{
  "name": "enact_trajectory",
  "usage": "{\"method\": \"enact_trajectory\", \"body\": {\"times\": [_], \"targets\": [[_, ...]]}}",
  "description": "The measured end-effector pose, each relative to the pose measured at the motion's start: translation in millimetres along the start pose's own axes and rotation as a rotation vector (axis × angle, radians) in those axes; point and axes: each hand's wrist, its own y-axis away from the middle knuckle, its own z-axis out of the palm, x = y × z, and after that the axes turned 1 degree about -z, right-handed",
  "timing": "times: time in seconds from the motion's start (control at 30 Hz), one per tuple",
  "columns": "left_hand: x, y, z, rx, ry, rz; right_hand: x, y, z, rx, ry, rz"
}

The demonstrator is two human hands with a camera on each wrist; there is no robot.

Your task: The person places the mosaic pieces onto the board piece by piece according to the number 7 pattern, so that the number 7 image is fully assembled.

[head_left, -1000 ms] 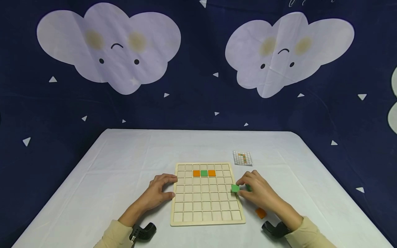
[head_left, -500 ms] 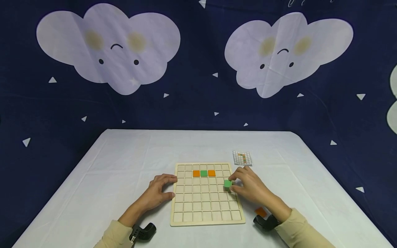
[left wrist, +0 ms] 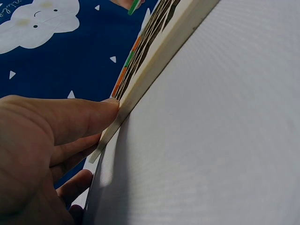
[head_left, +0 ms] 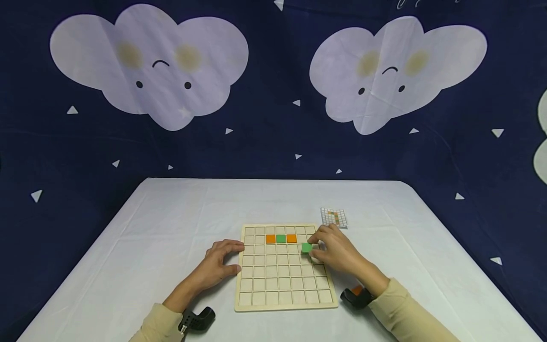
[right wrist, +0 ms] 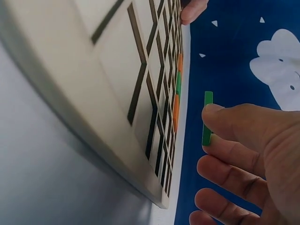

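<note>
My right hand (head_left: 339,251) pinches a thin green square tile (head_left: 306,248) between thumb and fingers, above the right part of a pale wooden grid board (head_left: 278,285). In the right wrist view, the green tile (right wrist: 207,117) stands apart from the board surface, seen edge-on. An orange tile (head_left: 270,239), a green tile (head_left: 280,239) and another orange tile (head_left: 291,238) sit side by side in a row near the board's far edge. My left hand (head_left: 215,267) touches the board's left edge with thumb and fingertips; its thumb (left wrist: 89,115) rests against the rim in the left wrist view.
Beyond the board's far right corner lies a small printed grid card (head_left: 334,217), partly behind my right hand. A loose orange tile (head_left: 357,289) lies right of the board, partly covered by the right wrist camera (head_left: 356,299). White cloth (head_left: 171,228) covers the table.
My right hand has carried the green tile left and farther away, from the board's right edge to over its cells. The loose orange tile has become partly covered. My left hand stays put.
</note>
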Motion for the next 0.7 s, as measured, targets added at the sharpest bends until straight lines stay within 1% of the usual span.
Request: {"method": "enact_trajectory", "body": {"times": [0.23,0.37,0.57,0.7], "targets": [[1.0,-0.4,0.2,0.002,-0.002,-0.002,1,-6.3,3,-0.013,-0.008,0.007],[0.6,-0.3,0.5,0.005,-0.008,-0.001,1,-10.6,5,-0.018,-0.005,-0.003],[-0.2,-0.2,0.4,0.011,-0.008,0.007,-1,-17.5,7,-0.019,-0.01,-0.012],[-0.8,0.1,0.6,0.011,-0.001,0.003,-4,-21.7,8,-0.037,-0.022,-0.008]]}}
